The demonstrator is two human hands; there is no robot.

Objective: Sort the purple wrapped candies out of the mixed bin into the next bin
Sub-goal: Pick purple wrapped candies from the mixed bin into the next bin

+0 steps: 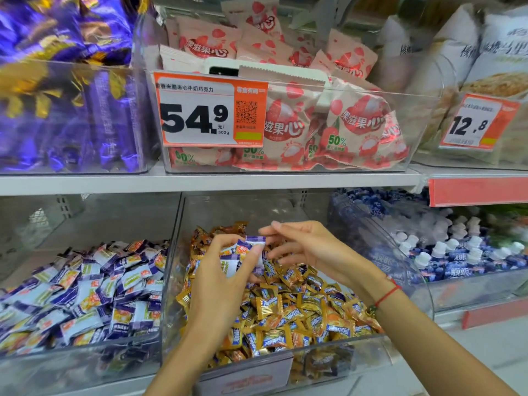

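My left hand (220,284) hovers over the clear mixed bin (314,350) and grips a small bunch of purple-and-white wrapped candies (243,252). My right hand (303,247) is just to its right, fingers extended and loosely spread, fingertips beside the top candy of the bunch. The mixed bin is full of gold-and-blue wrapped candies (285,310). To its left, the neighbouring clear bin (85,364) holds a heap of purple-and-white candies (94,292) of the same kind.
A white shelf edge (200,181) runs just above both bins. The upper shelf carries a bin of pink snack packs with an orange price tag (210,110), and purple packs (65,81) at left. Small blue-and-white bottles (457,252) fill the curved bin on the right.
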